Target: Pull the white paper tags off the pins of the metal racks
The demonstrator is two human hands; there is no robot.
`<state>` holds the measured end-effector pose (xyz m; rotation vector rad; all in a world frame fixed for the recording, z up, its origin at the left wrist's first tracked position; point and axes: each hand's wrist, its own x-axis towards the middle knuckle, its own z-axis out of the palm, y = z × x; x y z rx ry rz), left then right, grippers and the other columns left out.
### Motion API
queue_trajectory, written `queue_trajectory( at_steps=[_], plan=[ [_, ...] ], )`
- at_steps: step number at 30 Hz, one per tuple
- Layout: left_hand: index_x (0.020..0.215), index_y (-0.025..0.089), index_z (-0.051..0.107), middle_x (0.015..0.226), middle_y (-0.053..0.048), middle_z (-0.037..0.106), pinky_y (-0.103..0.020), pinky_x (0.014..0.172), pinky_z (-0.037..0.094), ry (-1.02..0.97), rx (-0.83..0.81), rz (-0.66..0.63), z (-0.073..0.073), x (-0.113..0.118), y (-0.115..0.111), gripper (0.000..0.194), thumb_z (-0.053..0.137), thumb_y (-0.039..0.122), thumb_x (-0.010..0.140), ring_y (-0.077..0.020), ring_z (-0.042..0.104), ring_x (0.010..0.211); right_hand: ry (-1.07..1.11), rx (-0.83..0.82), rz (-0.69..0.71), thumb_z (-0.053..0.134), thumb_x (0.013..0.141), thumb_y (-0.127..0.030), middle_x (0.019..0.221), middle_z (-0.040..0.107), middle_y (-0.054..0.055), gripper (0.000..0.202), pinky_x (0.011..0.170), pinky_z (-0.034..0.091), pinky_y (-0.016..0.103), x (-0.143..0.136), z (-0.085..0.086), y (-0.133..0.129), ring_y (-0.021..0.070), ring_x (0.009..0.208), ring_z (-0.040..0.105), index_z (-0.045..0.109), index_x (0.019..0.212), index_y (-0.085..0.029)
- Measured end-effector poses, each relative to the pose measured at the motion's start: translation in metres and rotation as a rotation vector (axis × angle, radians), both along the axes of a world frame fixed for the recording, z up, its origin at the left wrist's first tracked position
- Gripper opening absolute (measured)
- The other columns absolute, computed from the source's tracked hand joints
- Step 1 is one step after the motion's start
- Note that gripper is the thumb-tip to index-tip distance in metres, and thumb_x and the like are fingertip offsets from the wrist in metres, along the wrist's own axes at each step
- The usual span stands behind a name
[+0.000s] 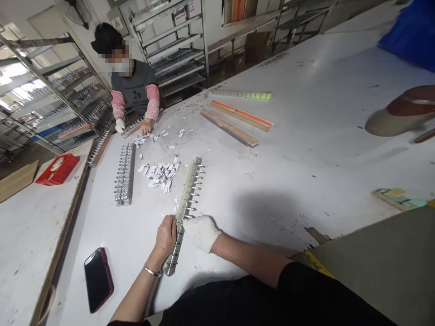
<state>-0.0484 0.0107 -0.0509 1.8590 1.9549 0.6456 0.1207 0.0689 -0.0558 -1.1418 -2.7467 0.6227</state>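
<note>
A long bar [186,194] with a row of small shiny metal parts along its right side lies lengthwise before me. Against its left edge rests my bare left hand [166,236], fingers bent and pressed together. Whether a small piece is pinched in them is hidden. My right hand [202,233], in a white knit glove, is closed at the bar's right side among the metal parts. Beyond my hands lies a heap of small white pieces [161,174], with a few strays near the bar. Two similar bars [125,174] stand side by side to the left.
A phone [98,280] lies at the near left. A red basket [57,170] sits on the adjoining table. Wooden strips [229,127] lie farther back, and a cap [401,111] is at the right. Across the table, a masked co-worker [134,86] handles another bar [132,129].
</note>
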Motion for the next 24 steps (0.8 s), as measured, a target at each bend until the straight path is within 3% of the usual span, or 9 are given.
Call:
queue_trajectory(
  at_steps=[4,7,10,14,19,21,24],
  plan=[
    [0.091,0.021,0.061,0.083,-0.005,0.066,-0.032,0.072,0.051,0.045,-0.05,-0.099,0.009,-0.021,0.022,0.032,0.038,0.04,0.103,-0.0201,0.064,0.075,-0.015,0.028,-0.055,0.048,0.095,-0.02,0.084,0.075,0.013,0.019,0.066,0.054,0.039,0.006,0.005,-0.003,0.0304,0.082,0.073,0.066,0.09,-0.016],
    [0.097,0.02,0.062,0.093,-0.008,0.066,-0.035,0.076,0.052,0.13,0.01,-0.008,0.012,-0.04,0.061,0.024,0.047,0.038,0.1,-0.0213,0.064,0.08,0.049,0.033,-0.083,0.047,0.099,-0.036,0.1,0.076,0.011,0.027,0.068,0.055,0.037,0.017,0.0,-0.007,0.0285,0.087,0.073,0.066,0.109,-0.02],
    [0.096,0.019,0.062,0.102,-0.011,0.063,-0.038,0.082,0.052,0.175,0.068,0.084,0.009,-0.051,0.103,0.011,0.061,0.029,0.092,-0.0243,0.064,0.088,0.122,-0.01,-0.124,0.048,0.098,-0.034,0.114,0.075,0.009,0.033,0.078,0.057,0.036,0.028,-0.015,-0.012,0.0252,0.093,0.074,0.061,0.126,-0.023],
    [0.073,0.019,0.059,0.084,-0.007,0.063,-0.034,0.075,0.051,0.177,0.045,0.063,0.002,-0.053,0.135,0.014,0.067,0.017,0.084,-0.0213,0.062,0.075,0.233,-0.049,-0.128,0.048,0.097,-0.027,0.123,0.073,0.008,0.037,0.096,0.053,0.035,0.032,-0.036,-0.013,0.0244,0.113,0.069,0.061,0.131,-0.021],
    [0.074,0.019,0.06,0.08,-0.008,0.064,-0.033,0.075,0.05,0.145,0.095,0.134,0.009,-0.056,0.128,0.018,0.052,0.014,0.089,-0.0198,0.06,0.072,0.218,-0.075,-0.104,0.044,0.098,-0.028,0.124,0.072,0.011,0.038,0.098,0.051,0.04,0.034,-0.038,-0.01,0.0288,0.117,0.067,0.062,0.129,-0.018],
    [0.081,0.018,0.061,0.084,-0.009,0.065,-0.035,0.079,0.05,0.127,0.148,0.179,0.017,-0.054,0.11,0.02,0.045,0.014,0.092,-0.0211,0.061,0.077,0.233,-0.126,-0.109,0.046,0.097,-0.029,0.123,0.072,0.012,0.037,0.098,0.051,0.041,0.037,-0.03,-0.008,0.0296,0.116,0.067,0.063,0.128,-0.017],
    [0.09,0.019,0.06,0.087,-0.009,0.064,-0.035,0.076,0.05,0.085,0.202,0.179,0.03,-0.037,0.065,0.025,0.036,0.021,0.098,-0.0206,0.06,0.078,0.351,-0.23,-0.202,0.048,0.096,-0.031,0.118,0.074,0.009,0.034,0.094,0.051,0.035,0.044,-0.012,-0.009,0.0252,0.108,0.069,0.063,0.125,-0.02]
  ],
)
